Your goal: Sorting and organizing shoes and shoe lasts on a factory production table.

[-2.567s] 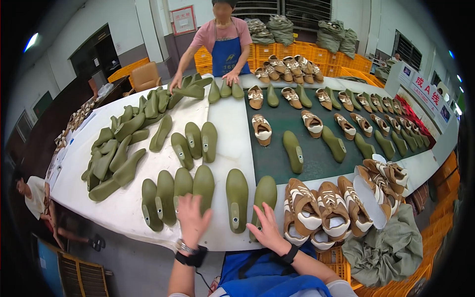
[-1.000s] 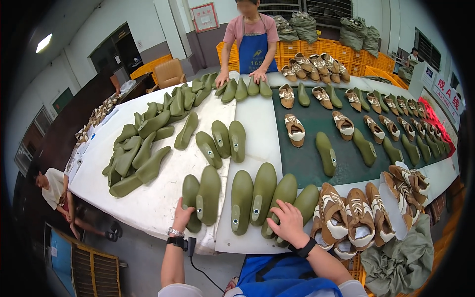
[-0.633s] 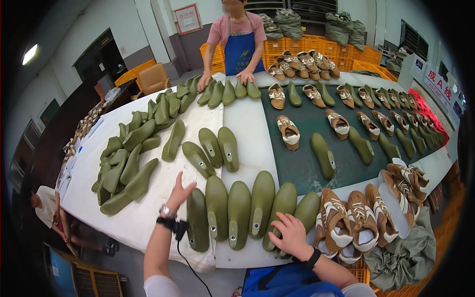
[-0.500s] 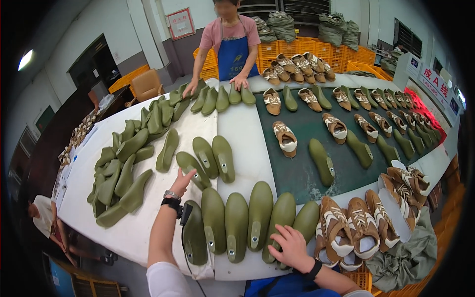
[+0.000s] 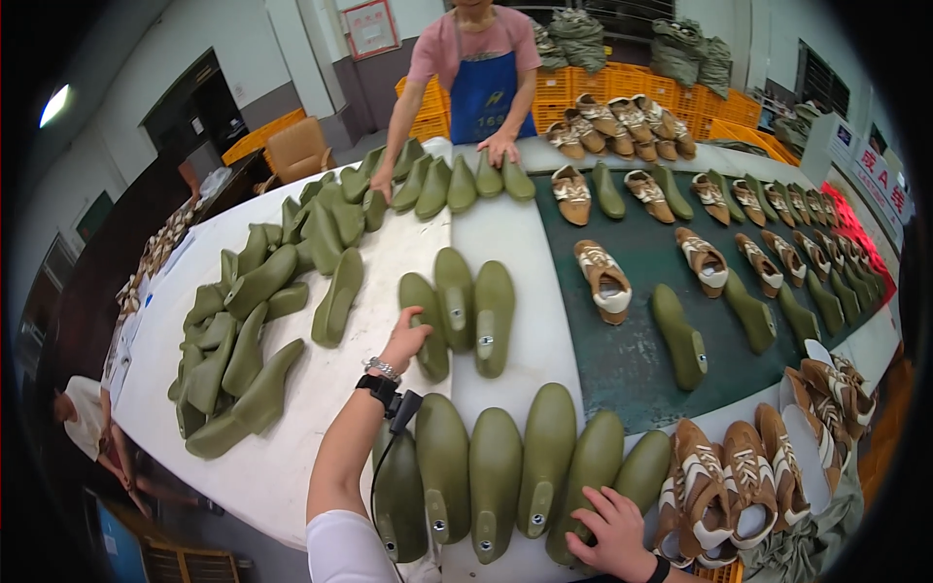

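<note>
Several green shoe lasts stand side by side in front of me on the white table point(image 5: 262, 500). My left hand point(image 5: 401, 342) reaches past them and grips the heel end of a green shoe last point(image 5: 421, 301). That last stands beside two others, a middle one point(image 5: 454, 282) and a right one point(image 5: 494, 321). At the near row, my right hand point(image 5: 614, 534) rests with spread fingers on a green shoe last point(image 5: 593, 466), its thumb along the left side. Another last point(image 5: 643, 471) leans just right of it, partly behind my fingers.
A heap of green lasts point(image 5: 248, 340) lies on the left. On the right, a dark green belt point(image 5: 622, 364) carries brown sneakers and lasts in rows. More brown sneakers point(image 5: 748, 476) stand near right. Across the table, a person in a blue apron point(image 5: 491, 102) handles lasts.
The last at my left hand has turned from slanting to nearly in line with the two beside it. My right hand stays on the near row. The whole view has shifted slightly.
</note>
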Available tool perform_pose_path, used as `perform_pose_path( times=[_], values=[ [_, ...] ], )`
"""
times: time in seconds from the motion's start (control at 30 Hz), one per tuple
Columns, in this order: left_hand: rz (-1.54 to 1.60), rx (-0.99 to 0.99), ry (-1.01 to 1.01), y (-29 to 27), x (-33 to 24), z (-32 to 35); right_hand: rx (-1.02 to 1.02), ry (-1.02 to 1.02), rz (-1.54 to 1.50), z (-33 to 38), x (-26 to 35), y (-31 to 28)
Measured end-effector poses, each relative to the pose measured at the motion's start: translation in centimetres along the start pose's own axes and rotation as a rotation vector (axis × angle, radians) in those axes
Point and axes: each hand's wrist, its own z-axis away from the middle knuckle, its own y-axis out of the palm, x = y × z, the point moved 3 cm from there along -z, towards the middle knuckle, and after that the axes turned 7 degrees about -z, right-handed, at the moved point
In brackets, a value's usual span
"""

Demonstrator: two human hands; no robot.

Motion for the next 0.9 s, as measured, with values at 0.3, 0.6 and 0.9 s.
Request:
perform_pose_path(
  times=[0.3, 0.6, 0.9],
  values=[
    [-0.904, -0.577, 0.060, -14.9, 5.4, -5.4, 0.066, 0.027, -0.002, -0.4, 0.6, 0.7],
    [-0.485, -0.441, -0.152, -18.6, 12.1, -4.4, 0.067, 0.027, 0.010, -0.7, 1.2, 0.9],
    [-0.953, -0.335, 0.434, -10.1, 4.1, 3.0, 0.003, 0.030, 0.034, -0.6, 0.6, 0.9]
  ],
)
